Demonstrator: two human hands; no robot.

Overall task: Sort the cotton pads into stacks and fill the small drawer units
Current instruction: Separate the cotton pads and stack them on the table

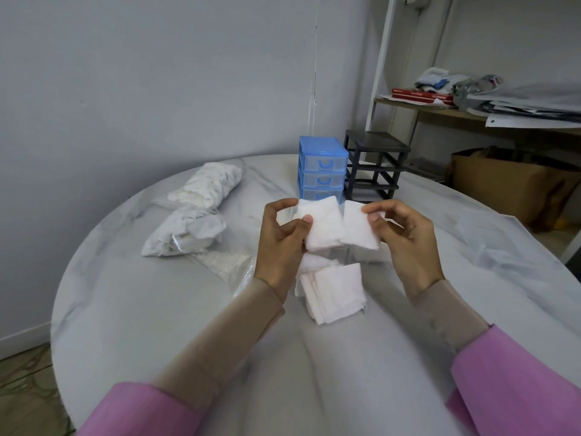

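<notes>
In front of the blue drawer unit (323, 166), the left hand (279, 243) pinches one square cotton pad (320, 226). The right hand (408, 240) pinches another pad (358, 229) just beside it.

White square cotton pads (323, 226), held aloft

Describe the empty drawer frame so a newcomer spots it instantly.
Start at the round marble table and look to its far edge by the wall. Two small units stand side by side there; the black frame is on the right. Unlike the blue drawer unit, it has open slots, no drawers.
</notes>
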